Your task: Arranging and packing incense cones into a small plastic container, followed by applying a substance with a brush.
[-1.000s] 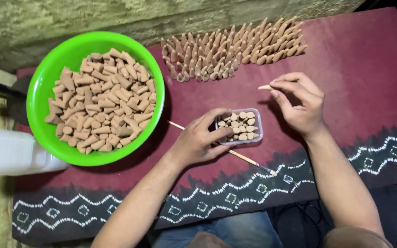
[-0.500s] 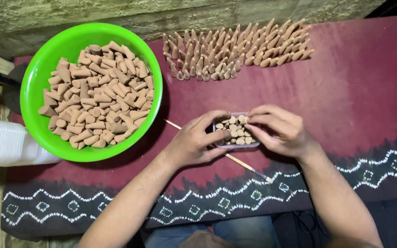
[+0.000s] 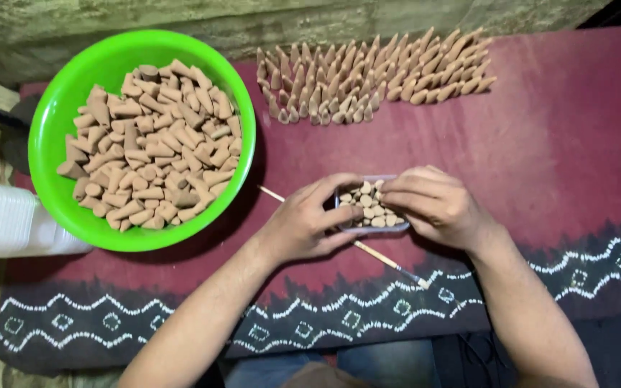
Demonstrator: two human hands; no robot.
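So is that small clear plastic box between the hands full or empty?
Nearly full. The small clear plastic box has no lid on, and tan cones stand packed inside, round bases up, between the left hand and right hand.

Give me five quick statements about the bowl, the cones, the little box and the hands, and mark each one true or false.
1. The green bowl holds a loose heap of brown cones. True.
2. Both hands are at the small clear box. True: the left hand grips its near side, the right hand has fingers over it.
3. The small box is empty. False: cones fill it.
4. The cones by the wall lie in a scattered pile. False: they stand upright in close rows.
5. The thin brush rests inside the bowl. False: it lies on the red cloth, passing under the box.
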